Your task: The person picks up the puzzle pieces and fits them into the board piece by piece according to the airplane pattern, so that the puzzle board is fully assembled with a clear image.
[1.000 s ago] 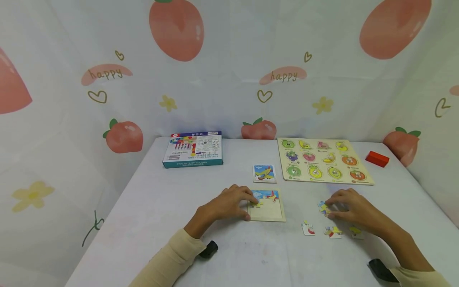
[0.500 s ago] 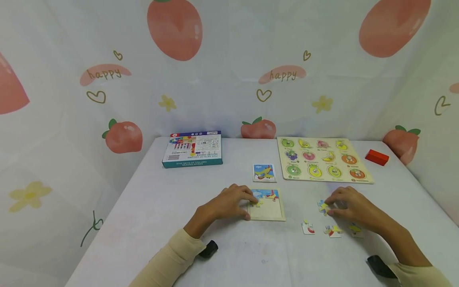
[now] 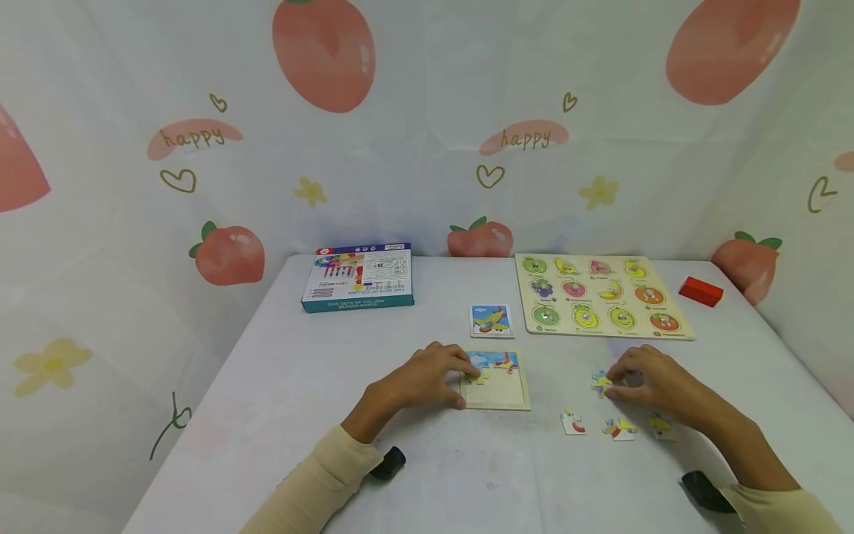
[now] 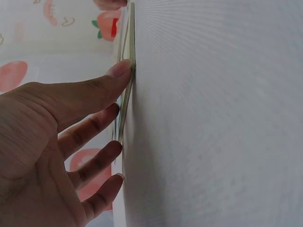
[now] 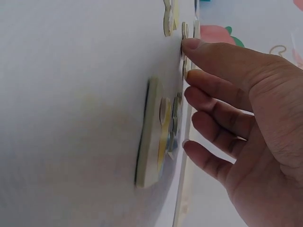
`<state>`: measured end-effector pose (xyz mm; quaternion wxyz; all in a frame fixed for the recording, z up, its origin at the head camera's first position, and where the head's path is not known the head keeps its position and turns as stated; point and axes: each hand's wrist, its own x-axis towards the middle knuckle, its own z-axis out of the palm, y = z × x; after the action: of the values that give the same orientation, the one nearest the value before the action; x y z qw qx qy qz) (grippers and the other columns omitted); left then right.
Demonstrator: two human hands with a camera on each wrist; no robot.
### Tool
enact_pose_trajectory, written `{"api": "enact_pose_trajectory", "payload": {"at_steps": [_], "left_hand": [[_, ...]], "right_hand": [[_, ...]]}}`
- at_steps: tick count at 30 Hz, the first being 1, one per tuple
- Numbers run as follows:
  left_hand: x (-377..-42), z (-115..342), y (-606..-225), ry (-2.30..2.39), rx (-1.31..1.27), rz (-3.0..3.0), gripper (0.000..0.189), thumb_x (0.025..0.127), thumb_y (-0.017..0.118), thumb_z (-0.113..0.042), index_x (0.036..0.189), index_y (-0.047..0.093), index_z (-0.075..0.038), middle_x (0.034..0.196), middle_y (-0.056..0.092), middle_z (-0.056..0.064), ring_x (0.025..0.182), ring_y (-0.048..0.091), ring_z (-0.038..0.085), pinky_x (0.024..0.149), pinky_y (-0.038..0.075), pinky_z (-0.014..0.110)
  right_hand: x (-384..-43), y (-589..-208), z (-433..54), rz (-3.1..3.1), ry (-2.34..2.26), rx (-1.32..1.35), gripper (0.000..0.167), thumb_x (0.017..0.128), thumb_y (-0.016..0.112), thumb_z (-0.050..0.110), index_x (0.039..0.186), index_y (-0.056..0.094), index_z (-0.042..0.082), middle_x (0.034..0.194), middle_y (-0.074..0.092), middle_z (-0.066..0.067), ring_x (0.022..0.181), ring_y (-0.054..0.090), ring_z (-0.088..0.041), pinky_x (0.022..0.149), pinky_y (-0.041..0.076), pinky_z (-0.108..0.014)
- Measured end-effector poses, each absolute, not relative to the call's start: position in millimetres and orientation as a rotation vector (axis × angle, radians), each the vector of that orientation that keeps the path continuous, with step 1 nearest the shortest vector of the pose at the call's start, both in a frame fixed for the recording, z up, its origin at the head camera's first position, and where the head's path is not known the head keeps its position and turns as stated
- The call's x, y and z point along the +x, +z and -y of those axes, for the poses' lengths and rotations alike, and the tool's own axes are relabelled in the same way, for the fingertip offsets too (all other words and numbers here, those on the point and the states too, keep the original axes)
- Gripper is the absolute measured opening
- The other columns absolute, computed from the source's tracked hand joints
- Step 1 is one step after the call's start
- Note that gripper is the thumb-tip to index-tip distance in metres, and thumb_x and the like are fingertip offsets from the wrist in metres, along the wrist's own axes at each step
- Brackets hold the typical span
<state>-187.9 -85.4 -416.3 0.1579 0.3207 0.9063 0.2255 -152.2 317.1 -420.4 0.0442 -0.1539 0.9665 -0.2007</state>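
In the head view, a small wooden puzzle board (image 3: 503,393) lies mid-table, with blue-sky and red-tail pieces along its top and a bare lower part. My left hand (image 3: 430,377) rests on its left side. The left wrist view shows the thumb against the board's edge, the other fingers loosely extended. To the right, my right hand (image 3: 657,382) pinches a blue and yellow jigsaw piece (image 3: 599,384) between thumb and index finger, at table level. Nearer me lie a white and red piece (image 3: 573,423), a red and yellow piece (image 3: 620,429) and another yellow piece (image 3: 662,426).
Behind the board is a square airplane picture (image 3: 491,321). A fruit puzzle board (image 3: 603,298) stands back right, beside a red block (image 3: 701,291). A teal-edged box (image 3: 359,278) lies back left. A printed curtain (image 3: 427,148) hangs behind the table.
The right hand has turned the blue and yellow piece slightly and moved a little away from me. The left hand stays where it was.
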Motion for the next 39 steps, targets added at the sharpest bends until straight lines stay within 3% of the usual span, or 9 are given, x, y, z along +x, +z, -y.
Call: {"api": "enact_pose_trajectory", "payload": {"at_steps": [15, 21, 29, 39], "left_hand": [[-188, 86, -418, 0.646, 0.911, -2.597, 0.049, 0.088, 0.089, -0.028, 0.135, 0.075, -0.025, 0.142, 0.063, -0.006, 0.128, 0.05, 0.02, 0.109, 0.041, 0.045], [-188, 85, -417, 0.64, 0.899, -2.597, 0.049, 0.089, 0.088, -0.027, 0.136, 0.075, -0.026, 0.143, 0.062, -0.006, 0.128, 0.049, 0.019, 0.11, 0.041, 0.043], [-189, 86, -418, 0.646, 0.905, -2.589, 0.049, 0.089, 0.088, -0.026, 0.136, 0.075, -0.026, 0.143, 0.063, -0.006, 0.128, 0.05, 0.019, 0.109, 0.041, 0.043], [-189, 86, -417, 0.64, 0.916, -2.587, 0.048, 0.089, 0.088, -0.026, 0.135, 0.075, -0.025, 0.142, 0.063, -0.005, 0.128, 0.05, 0.02, 0.108, 0.042, 0.045]], "right_hand": [[-161, -413, -279, -2.978, -0.681, -0.637, 0.022, 0.087, 0.088, 0.034, 0.102, 0.082, 0.018, 0.103, 0.07, 0.008, 0.108, 0.062, -0.024, 0.096, 0.053, -0.056], [-169, -410, -259, -2.966, -0.696, -0.707, 0.015, 0.09, 0.086, 0.028, 0.101, 0.081, 0.02, 0.103, 0.068, 0.008, 0.109, 0.061, -0.022, 0.095, 0.054, -0.051], [-180, -411, -234, -2.926, -0.709, -0.772, 0.015, 0.091, 0.084, 0.029, 0.102, 0.081, 0.019, 0.106, 0.068, 0.007, 0.113, 0.06, -0.024, 0.097, 0.054, -0.051], [-188, -418, -207, -2.909, -0.684, -0.92, 0.017, 0.09, 0.086, 0.032, 0.1, 0.081, 0.019, 0.104, 0.068, 0.008, 0.107, 0.06, -0.02, 0.095, 0.054, -0.047]]}}
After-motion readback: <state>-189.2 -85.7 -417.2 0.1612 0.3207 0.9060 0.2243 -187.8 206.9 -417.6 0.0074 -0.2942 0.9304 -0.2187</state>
